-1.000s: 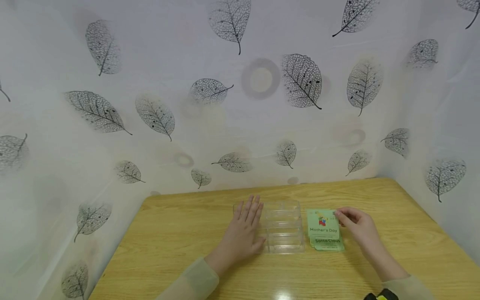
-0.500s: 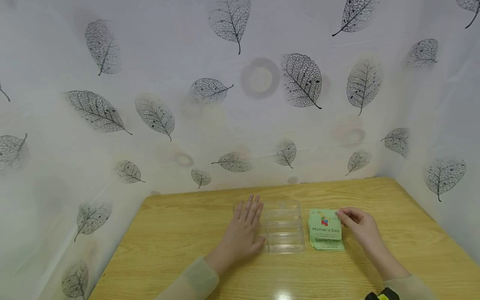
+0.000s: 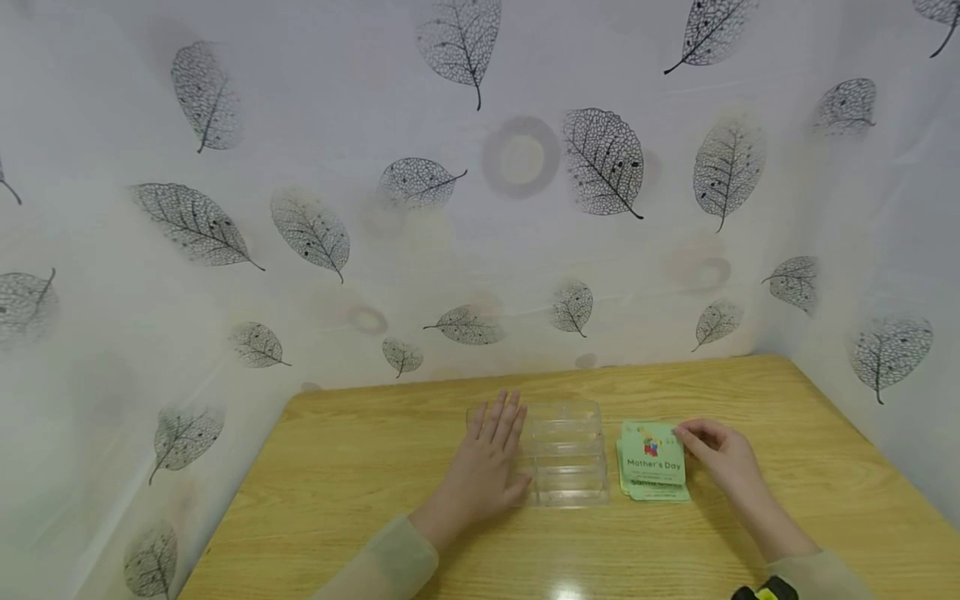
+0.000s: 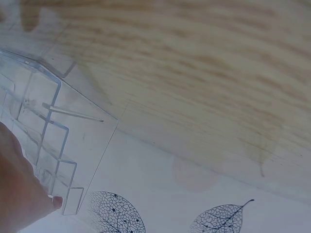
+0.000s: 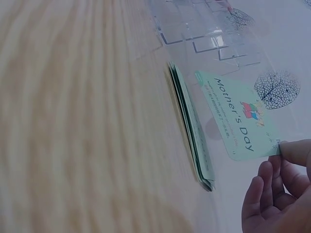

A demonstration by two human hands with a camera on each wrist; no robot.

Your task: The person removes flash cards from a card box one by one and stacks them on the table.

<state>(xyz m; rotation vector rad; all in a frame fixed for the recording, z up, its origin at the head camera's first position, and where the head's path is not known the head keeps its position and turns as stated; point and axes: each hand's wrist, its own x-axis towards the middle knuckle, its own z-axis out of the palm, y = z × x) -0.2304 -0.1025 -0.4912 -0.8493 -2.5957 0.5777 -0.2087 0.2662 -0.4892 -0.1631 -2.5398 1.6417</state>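
Between thumb and fingers my right hand [image 3: 718, 454] pinches the upper right corner of a green card [image 3: 652, 454] printed "Mother's Day". In the right wrist view that card [image 5: 238, 116] is raised off a stack of green cards [image 5: 189, 126] on the table. My left hand [image 3: 483, 467] lies with straight fingers along the left side of a clear plastic tiered rack [image 3: 568, 454]. Stepped compartments of the rack [image 4: 58, 131] show in the left wrist view, with part of the left hand [image 4: 22, 189] against it. The far fingers of that hand are out of sight there.
A wood-grain table [image 3: 322, 500] carries everything. Behind and on both sides hangs a pale curtain [image 3: 360, 100] with a leaf print. A black and yellow band [image 3: 767, 590] shows at the right sleeve.
The right hand has shifted slightly right, and the "Mother's Day" card has moved with it. It now covers more of the "Santa Claus" card under it. The left hand has stayed put.
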